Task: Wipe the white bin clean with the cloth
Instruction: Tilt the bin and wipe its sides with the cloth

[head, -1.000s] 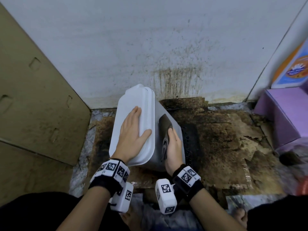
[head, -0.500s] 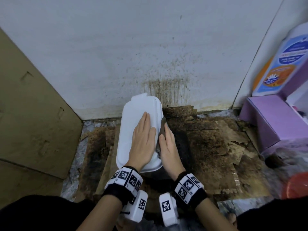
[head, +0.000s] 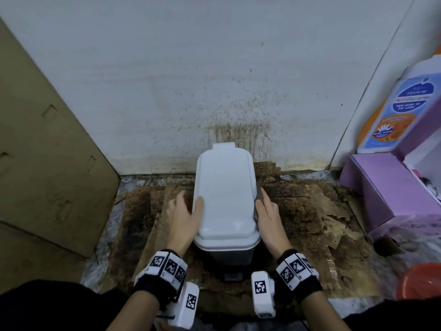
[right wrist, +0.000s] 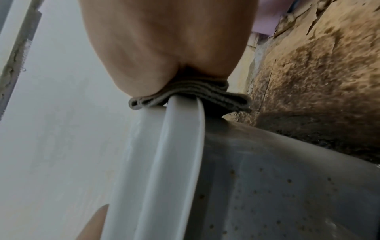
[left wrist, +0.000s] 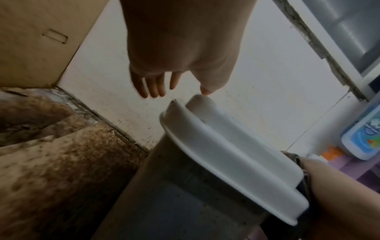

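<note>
The white bin [head: 225, 194] stands upright on the floor against the wall, lid closed, with a grey body [right wrist: 287, 178] below. My left hand [head: 183, 211] is at the lid's left side, fingers [left wrist: 156, 86] straight and spread, and the thumb touches the lid's edge [left wrist: 226, 154]. My right hand [head: 267, 211] lies flat along the lid's right edge and presses a folded grey cloth [right wrist: 195, 95] against the rim [right wrist: 180, 146]. Only a sliver of the cloth [head: 257, 199] shows in the head view. The right hand's fingers are hidden in its wrist view.
Stained, torn cardboard [head: 310, 211] covers the floor around the bin. A cardboard sheet [head: 47, 151] leans at the left, and the spattered white wall [head: 214, 80] is close behind. A purple box [head: 386, 187], a detergent bottle [head: 401, 111] and an orange-red object [head: 420, 283] crowd the right.
The bin has gone from tipped over to upright. My left hand slid off the lid's top to its left edge. My right hand with the cloth moved up to the lid's right rim.
</note>
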The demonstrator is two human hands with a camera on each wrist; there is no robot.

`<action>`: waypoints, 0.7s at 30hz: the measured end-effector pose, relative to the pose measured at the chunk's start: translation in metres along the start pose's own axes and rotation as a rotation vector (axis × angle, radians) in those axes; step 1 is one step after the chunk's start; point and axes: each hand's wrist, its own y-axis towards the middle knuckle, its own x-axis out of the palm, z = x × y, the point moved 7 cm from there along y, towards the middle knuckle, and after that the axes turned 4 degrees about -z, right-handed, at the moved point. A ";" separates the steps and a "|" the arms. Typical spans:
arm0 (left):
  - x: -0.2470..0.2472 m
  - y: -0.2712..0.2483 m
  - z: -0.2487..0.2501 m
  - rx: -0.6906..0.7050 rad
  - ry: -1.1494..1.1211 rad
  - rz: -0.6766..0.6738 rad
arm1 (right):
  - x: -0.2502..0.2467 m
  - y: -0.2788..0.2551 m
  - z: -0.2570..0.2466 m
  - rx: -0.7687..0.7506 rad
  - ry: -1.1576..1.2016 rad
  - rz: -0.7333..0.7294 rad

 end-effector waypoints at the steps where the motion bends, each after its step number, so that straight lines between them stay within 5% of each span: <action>1: 0.007 -0.001 -0.004 -0.025 -0.023 -0.056 | -0.002 0.000 0.000 0.004 0.002 0.002; 14: 0.017 0.002 0.007 0.042 -0.070 -0.194 | -0.003 -0.013 -0.001 -0.018 0.076 0.091; 21: 0.002 0.005 0.018 0.117 -0.072 -0.325 | 0.026 -0.046 0.010 -0.046 0.192 0.336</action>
